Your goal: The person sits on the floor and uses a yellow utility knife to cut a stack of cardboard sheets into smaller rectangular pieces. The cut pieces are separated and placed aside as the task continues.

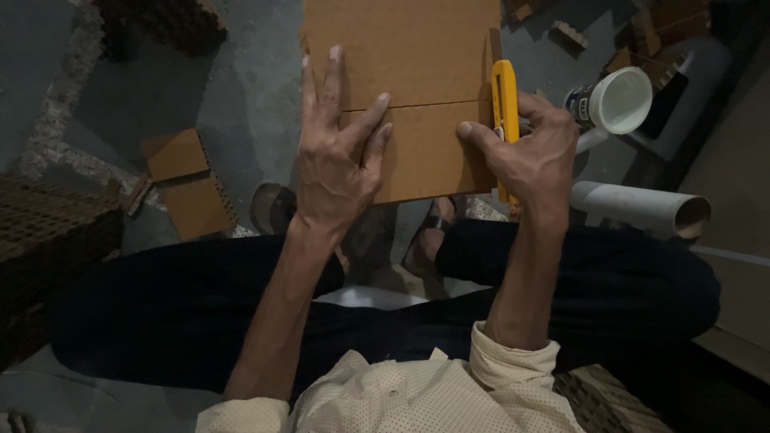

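Observation:
A brown cardboard sheet (409, 48) lies on the grey floor in front of my knees, with a straight cut line running across it. My left hand (337, 152) presses flat on the sheet, fingers spread over the line. My right hand (529, 152) grips a yellow utility knife (504, 96) at the sheet's right edge, the knife standing along that edge with its tip pointing away from me.
A white plastic cup (622, 100) and a white tube (642, 208) lie to the right. Cardboard offcuts (188, 180) sit on the floor at left, with more scraps at top right. My dark-trousered legs (160, 305) and sandalled feet (273, 208) are below the sheet.

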